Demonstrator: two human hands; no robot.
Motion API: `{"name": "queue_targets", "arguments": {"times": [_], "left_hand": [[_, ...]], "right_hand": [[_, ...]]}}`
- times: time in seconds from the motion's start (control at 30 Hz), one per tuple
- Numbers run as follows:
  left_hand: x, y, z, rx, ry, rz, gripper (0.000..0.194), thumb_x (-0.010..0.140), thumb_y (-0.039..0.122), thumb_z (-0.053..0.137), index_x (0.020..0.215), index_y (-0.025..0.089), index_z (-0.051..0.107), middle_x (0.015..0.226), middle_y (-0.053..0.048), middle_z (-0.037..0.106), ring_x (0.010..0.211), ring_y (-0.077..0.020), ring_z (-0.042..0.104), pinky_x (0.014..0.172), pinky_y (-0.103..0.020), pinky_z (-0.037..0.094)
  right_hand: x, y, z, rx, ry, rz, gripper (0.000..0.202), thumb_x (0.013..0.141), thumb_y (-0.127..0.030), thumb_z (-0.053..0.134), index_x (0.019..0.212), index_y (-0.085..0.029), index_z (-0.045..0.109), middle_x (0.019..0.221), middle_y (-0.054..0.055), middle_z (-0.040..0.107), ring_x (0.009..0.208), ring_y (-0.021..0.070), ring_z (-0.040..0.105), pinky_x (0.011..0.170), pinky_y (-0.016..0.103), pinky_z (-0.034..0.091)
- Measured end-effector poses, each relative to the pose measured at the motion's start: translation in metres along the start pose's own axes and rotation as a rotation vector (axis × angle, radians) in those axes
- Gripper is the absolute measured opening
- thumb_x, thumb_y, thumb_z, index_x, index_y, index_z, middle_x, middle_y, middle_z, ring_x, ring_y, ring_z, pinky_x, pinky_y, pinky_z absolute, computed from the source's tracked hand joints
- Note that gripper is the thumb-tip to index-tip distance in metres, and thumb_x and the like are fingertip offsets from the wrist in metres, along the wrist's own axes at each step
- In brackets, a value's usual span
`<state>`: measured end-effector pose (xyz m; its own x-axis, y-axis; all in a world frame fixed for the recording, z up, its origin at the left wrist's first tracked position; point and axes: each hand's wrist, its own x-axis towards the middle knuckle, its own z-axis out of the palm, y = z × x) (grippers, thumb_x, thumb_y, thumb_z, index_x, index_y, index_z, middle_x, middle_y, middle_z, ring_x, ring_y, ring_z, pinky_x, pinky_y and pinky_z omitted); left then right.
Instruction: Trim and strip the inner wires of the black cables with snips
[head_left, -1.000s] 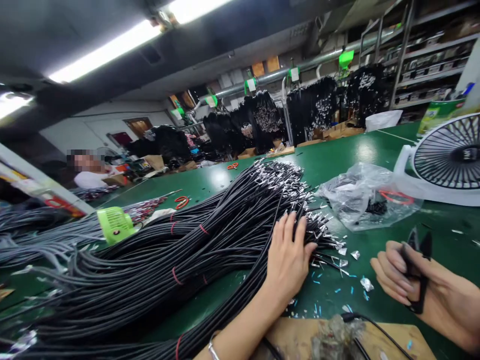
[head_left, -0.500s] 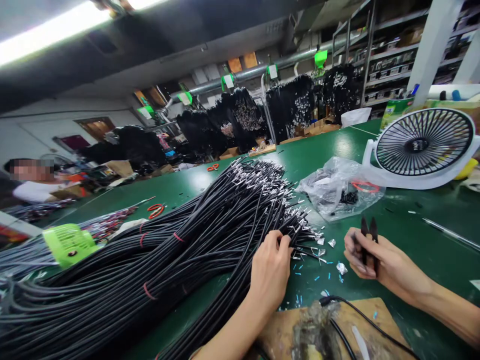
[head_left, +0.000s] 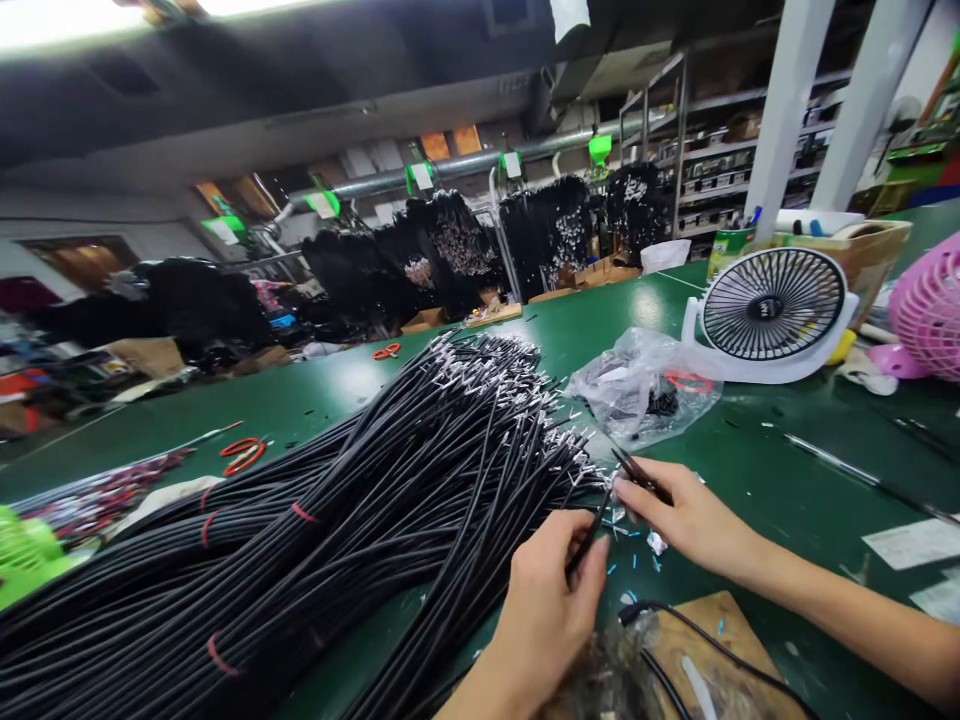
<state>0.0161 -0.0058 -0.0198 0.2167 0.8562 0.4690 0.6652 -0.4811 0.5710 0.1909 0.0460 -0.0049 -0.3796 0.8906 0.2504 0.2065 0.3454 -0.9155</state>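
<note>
A large bundle of black cables (head_left: 360,470), tied with red bands, lies across the green table with its silvery stripped ends toward the middle. My left hand (head_left: 559,585) pinches one black cable (head_left: 589,535) near its end, at the bundle's lower right. Close beyond it, my right hand (head_left: 671,500) holds dark tweezers (head_left: 637,470), its thumb and fingertips at the tip of that cable. Whether the fingers touch the tip is too small to tell. Blue and foil scraps (head_left: 656,543) lie below my right hand.
A clear plastic bag (head_left: 637,385) of small black parts lies beyond my hands, beside a white fan (head_left: 772,305). A pink fan (head_left: 930,305) stands far right. Orange-handled scissors (head_left: 242,455) lie left. A wooden board (head_left: 712,640) with a black cable is in front.
My left hand has lifted one cable's end from the bundle. My right hand has moved left to meet it, its tweezers now pointing left. The view has turned right.
</note>
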Motion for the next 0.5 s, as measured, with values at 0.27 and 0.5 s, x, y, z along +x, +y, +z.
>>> {"name": "queue_targets", "arguments": {"times": [0.27, 0.5], "left_hand": [[0.006, 0.019, 0.009, -0.294, 0.015, -0.130, 0.031, 0.086, 0.021, 0.051, 0.117, 0.018, 0.051, 0.082, -0.004, 0.063, 0.067, -0.0148, 0.060, 0.059, -0.025, 0.049], [0.030, 0.037, -0.001, -0.213, -0.212, -0.142, 0.028, 0.089, 0.022, 0.045, 0.108, 0.016, 0.065, 0.076, -0.006, 0.066, 0.057, -0.0144, 0.058, 0.051, -0.023, 0.045]], "right_hand": [[-0.016, -0.001, -0.003, -0.125, 0.040, -0.116, 0.018, 0.088, -0.030, 0.053, 0.075, -0.018, 0.058, 0.067, -0.001, 0.054, 0.061, 0.0140, 0.046, 0.056, 0.025, 0.035], [-0.018, -0.006, -0.013, -0.207, 0.064, -0.127, 0.017, 0.086, -0.023, 0.054, 0.072, -0.016, 0.061, 0.066, 0.000, 0.055, 0.060, 0.0133, 0.047, 0.056, 0.025, 0.034]]}}
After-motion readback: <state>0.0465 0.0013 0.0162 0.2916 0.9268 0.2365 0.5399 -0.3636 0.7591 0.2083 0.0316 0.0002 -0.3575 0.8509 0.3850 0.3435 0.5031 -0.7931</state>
